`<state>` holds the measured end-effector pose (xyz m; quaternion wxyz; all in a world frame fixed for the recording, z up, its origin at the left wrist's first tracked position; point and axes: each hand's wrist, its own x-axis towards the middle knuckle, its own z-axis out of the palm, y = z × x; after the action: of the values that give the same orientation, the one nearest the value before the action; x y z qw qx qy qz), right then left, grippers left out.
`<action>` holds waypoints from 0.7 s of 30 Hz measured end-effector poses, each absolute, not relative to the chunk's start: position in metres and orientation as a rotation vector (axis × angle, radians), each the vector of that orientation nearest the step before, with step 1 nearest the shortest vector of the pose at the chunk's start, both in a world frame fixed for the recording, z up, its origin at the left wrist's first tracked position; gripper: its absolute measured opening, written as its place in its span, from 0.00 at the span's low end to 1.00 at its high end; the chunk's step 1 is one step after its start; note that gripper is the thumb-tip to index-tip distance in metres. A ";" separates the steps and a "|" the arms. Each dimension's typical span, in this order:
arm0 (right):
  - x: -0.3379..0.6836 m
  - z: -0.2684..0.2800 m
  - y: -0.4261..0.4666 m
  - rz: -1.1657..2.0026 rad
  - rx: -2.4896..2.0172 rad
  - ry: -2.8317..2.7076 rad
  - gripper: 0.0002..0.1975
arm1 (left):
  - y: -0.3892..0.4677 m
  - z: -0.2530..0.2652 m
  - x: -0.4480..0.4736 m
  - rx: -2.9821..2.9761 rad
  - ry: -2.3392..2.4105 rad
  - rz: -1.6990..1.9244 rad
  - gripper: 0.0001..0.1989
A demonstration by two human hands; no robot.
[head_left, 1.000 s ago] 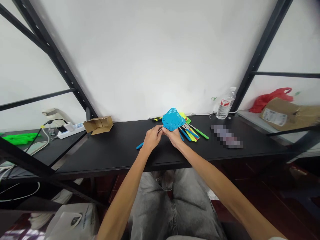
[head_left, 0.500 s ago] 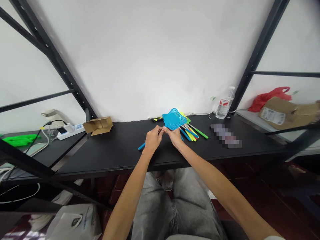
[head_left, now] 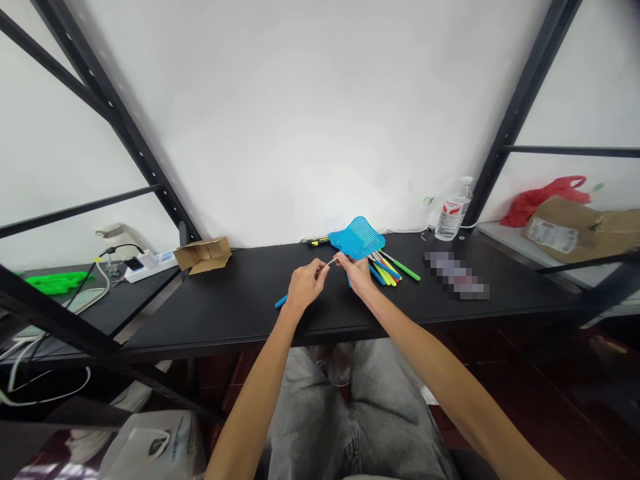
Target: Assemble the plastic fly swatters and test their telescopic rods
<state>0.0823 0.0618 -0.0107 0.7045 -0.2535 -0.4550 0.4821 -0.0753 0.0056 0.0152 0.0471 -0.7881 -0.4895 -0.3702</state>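
Note:
A blue fly swatter is in both hands, above the middle of the black table. Its perforated blue head points away from me. My right hand is closed around the base of that head. My left hand pinches the thin metal rod, a short length of which shows between the hands. A blue handle sticks out on the left side of my left hand. Just right of my right hand lies a pile of fly swatters with blue, yellow, red and green handles, partly covered by the blue head.
Behind the hands, a yellow-and-black cutter lies by the wall. An open cardboard box stands at the left, near a power strip. A water bottle and a pixelated item are on the right. Black shelf posts flank the table.
My hands have moved slightly apart, and more of the metal rod shows between them. The blue head has shifted a little right and turned. The view has also shifted slightly.

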 end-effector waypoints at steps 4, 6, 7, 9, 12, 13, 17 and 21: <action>0.098 -0.009 0.074 1.005 -0.609 -0.910 0.19 | 0.003 0.009 -0.095 -2.338 -1.515 -0.989 0.11; 0.106 -0.006 0.080 0.986 -0.613 -0.889 0.19 | 0.004 0.008 -0.103 -2.314 -1.504 -0.948 0.12; 0.110 -0.005 0.083 0.986 -0.610 -0.883 0.19 | 0.005 0.008 -0.105 -2.306 -1.497 -0.934 0.12; 0.114 -0.001 0.087 0.983 -0.606 -0.861 0.19 | 0.007 0.009 -0.104 -2.286 -1.496 -0.913 0.13; 0.116 0.005 0.088 0.990 -0.614 -0.900 0.20 | 0.009 0.008 -0.098 -2.224 -1.538 -0.922 0.14; 0.115 0.005 0.087 1.012 -0.617 -0.961 0.20 | 0.010 0.007 -0.095 -2.200 -1.555 -0.933 0.14; 0.104 0.003 0.076 1.119 -0.630 -1.309 0.23 | 0.013 0.000 -0.089 -2.179 -1.544 -0.945 0.16; 0.087 -0.006 0.063 1.145 -0.576 -1.557 0.22 | 0.015 -0.004 -0.090 -2.213 -1.462 -0.916 0.18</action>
<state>0.0871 0.0635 -0.0058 0.5332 -0.2417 -0.6531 0.4803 -0.0905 0.0146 -0.0043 0.1667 -0.7776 -0.5137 -0.3219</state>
